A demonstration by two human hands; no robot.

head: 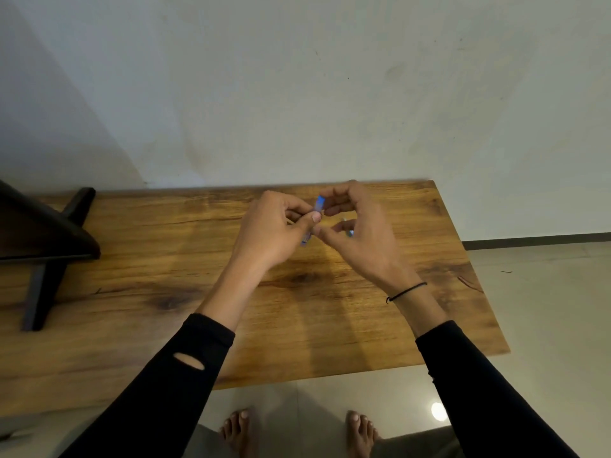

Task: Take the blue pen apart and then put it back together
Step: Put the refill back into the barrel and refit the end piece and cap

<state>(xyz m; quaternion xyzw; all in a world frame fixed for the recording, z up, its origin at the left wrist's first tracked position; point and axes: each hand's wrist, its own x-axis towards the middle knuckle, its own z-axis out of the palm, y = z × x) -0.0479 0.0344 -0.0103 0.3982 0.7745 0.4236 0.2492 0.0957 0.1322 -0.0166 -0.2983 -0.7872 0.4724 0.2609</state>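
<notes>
The left hand [274, 226] has its grip closed on the blue pen [312, 221]: the thumb presses the barrel from the near side against the curled fingers, about halfway along its length. From that grip the pen runs tilted, its upper blue end sticking out above and slightly to the right of the thumb, its lower end poking out below the thumb, toward the heel of the hand. The right hand [357, 226] meets it from the other side. Its thumb and forefinger are pinched together at the pen's upper end, just right of the left thumb, though blur makes it hard to tell how much of the pen they actually clamp. A small pale blue piece shows under the right hand's lower fingers, just right of the grip; what it is cannot be told.

Both hands hover above the surface [165, 259], a wooden top with dark grain, and the pen is off it, held between the two hands. A thin black band [406, 291] circles the right wrist, and black sleeves [185, 365] cover both forearms. Well to the left of the grip a dark stand [43, 246] sits on the surface. Below the near edge, bare feet [236, 431] rest on the tiled floor [545, 309].
</notes>
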